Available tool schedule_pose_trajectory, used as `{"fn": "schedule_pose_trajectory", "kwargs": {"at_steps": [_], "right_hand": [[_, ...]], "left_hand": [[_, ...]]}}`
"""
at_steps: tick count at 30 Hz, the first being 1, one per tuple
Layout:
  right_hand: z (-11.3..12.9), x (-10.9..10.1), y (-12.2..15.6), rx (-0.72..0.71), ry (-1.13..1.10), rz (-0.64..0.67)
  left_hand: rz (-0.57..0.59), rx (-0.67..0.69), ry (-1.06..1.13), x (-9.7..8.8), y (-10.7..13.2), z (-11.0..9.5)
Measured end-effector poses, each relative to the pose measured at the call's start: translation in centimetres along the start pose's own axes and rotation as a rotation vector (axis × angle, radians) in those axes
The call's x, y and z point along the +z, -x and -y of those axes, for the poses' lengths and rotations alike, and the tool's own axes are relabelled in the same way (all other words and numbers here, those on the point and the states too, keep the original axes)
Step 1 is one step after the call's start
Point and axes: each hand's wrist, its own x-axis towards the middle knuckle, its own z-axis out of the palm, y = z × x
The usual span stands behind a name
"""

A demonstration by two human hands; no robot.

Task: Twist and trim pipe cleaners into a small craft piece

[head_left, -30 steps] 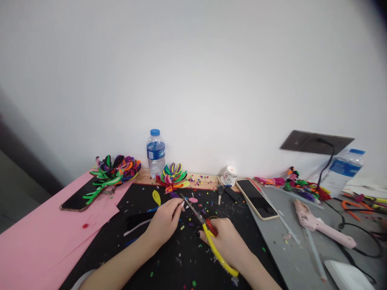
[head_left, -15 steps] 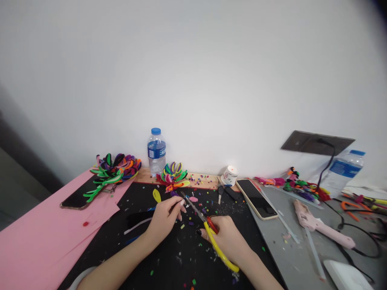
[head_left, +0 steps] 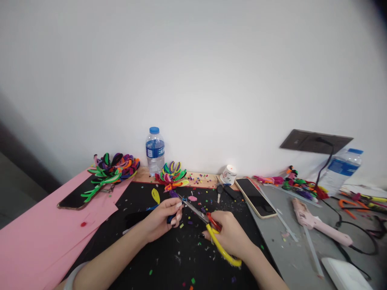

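Note:
My right hand [head_left: 228, 233] is closed round scissors [head_left: 196, 211] with red and yellow handles. Their blades point up and left to the fingertips of my left hand [head_left: 169, 215]. That hand pinches a dark blue pipe cleaner [head_left: 171, 218], mostly hidden by the fingers, with its end beside the blade tips. Just beyond the left hand lie a yellow pipe-cleaner loop [head_left: 155, 196] and a purple piece [head_left: 174, 194]. A pink piece [head_left: 192, 198] rests right of the blade tips. Small coloured clippings are scattered over the black mat [head_left: 157, 257].
Behind stand a water bottle [head_left: 155, 153], a colourful pipe-cleaner bunch [head_left: 172, 175] and a paper cup [head_left: 229, 175]. A larger bunch [head_left: 116, 169] lies by a phone [head_left: 74, 195] on pink paper [head_left: 39, 241]. Rightward are another phone [head_left: 256, 199] and a pink glue gun [head_left: 320, 225] with its cord.
The scissors blades have come closer to my left fingertips. My left hand has turned slightly, and a dark blue loop now shows under its fingers. The view has shifted a little.

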Motion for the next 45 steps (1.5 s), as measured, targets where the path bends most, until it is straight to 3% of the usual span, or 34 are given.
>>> {"fn": "schedule_pose_trajectory", "kwargs": {"at_steps": [5,12,21,25,27,32,38,45], "right_hand": [[0.1,-0.5,0.0,-0.131,-0.011,0.019],[0.2,-0.5,0.2,-0.23,-0.013,0.019],[1.0,-0.6,0.4,-0.356,0.058,0.01],[1.1,-0.6,0.3,-0.357,0.093,0.01],[1.0,-0.7,0.2,-0.334,0.054,-0.003],[0.1,-1.1,-0.3,-0.211,-0.133,-0.084],[-0.8,-1.1,-0.6,-0.02,-0.152,-0.133],[-0.8,-0.9,-0.5,0.15,0.018,-0.076]], "left_hand": [[0.238,-0.112,0.098,-0.4,0.6,-0.1],[0.413,-0.209,0.182,-1.2,1.0,0.1],[0.54,-0.518,-0.086,-1.1,1.8,-0.8],[0.524,-0.65,-0.263,-0.7,2.3,-1.4],[0.504,-0.648,-0.287,-0.4,2.3,-1.5],[0.331,-0.401,-0.1,-0.2,1.6,-1.0],[0.149,-0.157,0.109,-0.3,0.5,-1.0],[-0.148,0.024,-0.081,-0.4,-0.7,-0.2]]}}
